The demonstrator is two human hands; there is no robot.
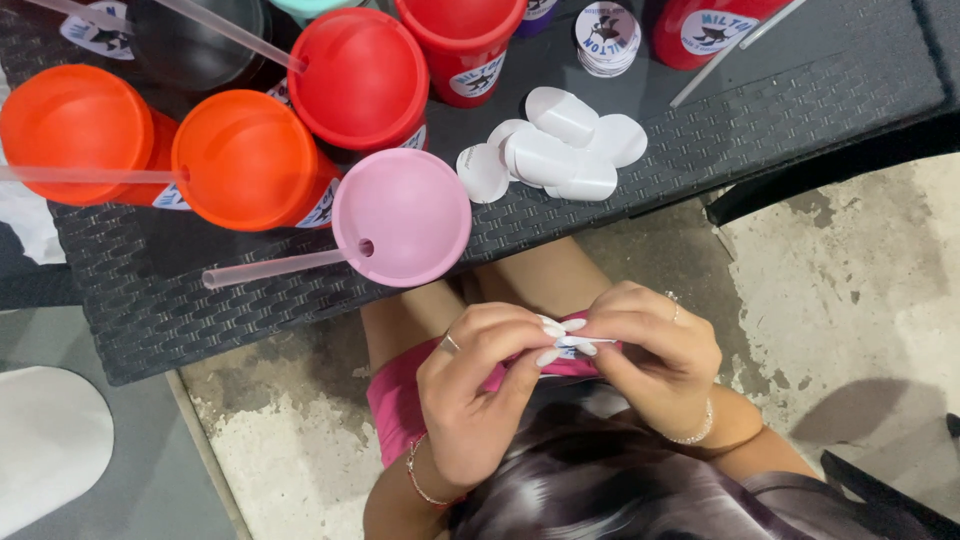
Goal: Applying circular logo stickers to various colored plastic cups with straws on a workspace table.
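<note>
Both hands meet over the lap, below the counter [700, 150] edge. The left hand [475, 385] and right hand [655, 350] pinch a small round white sticker [578, 344] between fingertips, each grip narrow and closed on it. On the dark woven counter above lie peeled white backing papers [560, 150], a pink lidded cup [402, 217] with a straw, two orange cups [250, 160] and red cups [360, 78].

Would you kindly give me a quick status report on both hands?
Left hand and right hand pinching one small white sticker over lap. Pink lidded cup ahead, clear.
</note>
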